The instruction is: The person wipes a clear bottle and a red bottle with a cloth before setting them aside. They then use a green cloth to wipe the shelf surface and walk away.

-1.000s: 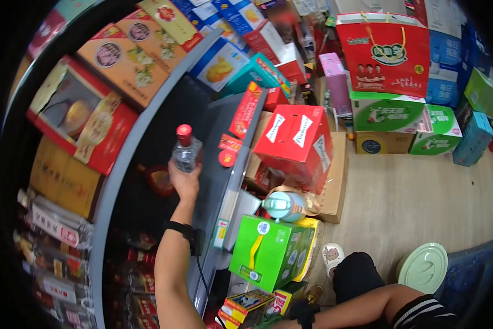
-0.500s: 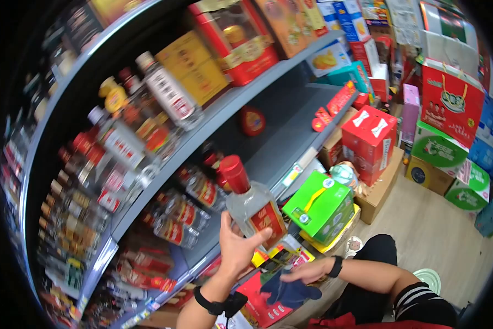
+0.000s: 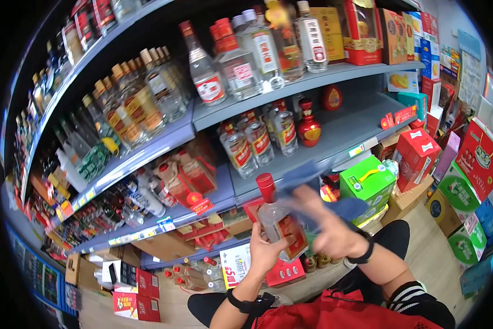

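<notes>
A clear glass liquor bottle (image 3: 272, 216) with a red cap and a red label stands tilted in front of the lower shelf. My left hand (image 3: 264, 253) is wrapped round its lower body. A dark blue cloth (image 3: 346, 209), smeared by motion, is in my right hand (image 3: 330, 233) just right of the bottle. Whether the cloth touches the glass cannot be made out. On the shelf behind are similar clear bottles (image 3: 239, 149) with red labels and a red gourd-shaped bottle (image 3: 310, 130).
The grey shelf (image 3: 334, 140) curves across the view, with more bottles (image 3: 246, 52) on the level above. A green carton (image 3: 370, 183) and a red box (image 3: 416, 156) stand at right. Red-and-white boxes (image 3: 136, 293) sit on the floor at lower left.
The view has turned left, showing more shelving. My right hand has risen with the cloth from below to beside the bottle. My left hand still grips the bottle, now more upright.
</notes>
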Action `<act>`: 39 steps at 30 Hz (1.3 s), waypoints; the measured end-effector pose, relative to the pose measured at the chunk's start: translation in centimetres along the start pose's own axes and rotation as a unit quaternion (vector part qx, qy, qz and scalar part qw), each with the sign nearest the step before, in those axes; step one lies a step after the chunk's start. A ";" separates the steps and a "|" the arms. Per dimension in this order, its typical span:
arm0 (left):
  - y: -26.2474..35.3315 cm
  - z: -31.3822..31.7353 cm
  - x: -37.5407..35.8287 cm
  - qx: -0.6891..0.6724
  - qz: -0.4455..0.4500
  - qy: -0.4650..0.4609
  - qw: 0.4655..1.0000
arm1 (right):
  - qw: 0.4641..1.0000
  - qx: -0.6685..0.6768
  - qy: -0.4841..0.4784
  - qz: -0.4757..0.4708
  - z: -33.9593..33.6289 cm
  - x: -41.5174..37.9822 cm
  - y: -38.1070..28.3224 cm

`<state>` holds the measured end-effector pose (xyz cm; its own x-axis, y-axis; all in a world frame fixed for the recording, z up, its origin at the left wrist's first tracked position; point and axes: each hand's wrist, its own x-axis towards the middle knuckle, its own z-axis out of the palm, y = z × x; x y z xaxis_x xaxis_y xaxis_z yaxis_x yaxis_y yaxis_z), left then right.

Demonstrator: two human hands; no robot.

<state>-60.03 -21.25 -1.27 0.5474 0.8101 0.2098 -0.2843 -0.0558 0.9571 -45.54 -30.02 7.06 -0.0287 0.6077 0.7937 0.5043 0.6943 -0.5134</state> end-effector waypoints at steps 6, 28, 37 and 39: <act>0.7 -2.3 -1.6 0.225 0.150 0.051 0.961 | 0.975 -0.186 0.106 0.052 10.3 -2.2 2.1; -3.5 -9.3 -7.4 -0.055 -0.079 -0.144 0.985 | 0.795 0.481 -0.265 0.258 11.5 -4.3 10.9; -6.2 -7.1 -10.0 0.355 0.011 0.162 0.921 | 0.942 0.098 0.054 0.315 16.2 -5.9 5.6; -6.4 -7.0 -10.7 0.368 0.032 0.174 0.913 | 0.949 0.066 0.061 0.301 16.1 -5.1 3.8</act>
<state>-69.56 -25.49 -11.08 0.2296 0.9207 0.3156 0.3685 -0.3823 0.8474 -57.40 -24.24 -4.20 0.3352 0.8657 0.3717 0.2852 0.2827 -0.9158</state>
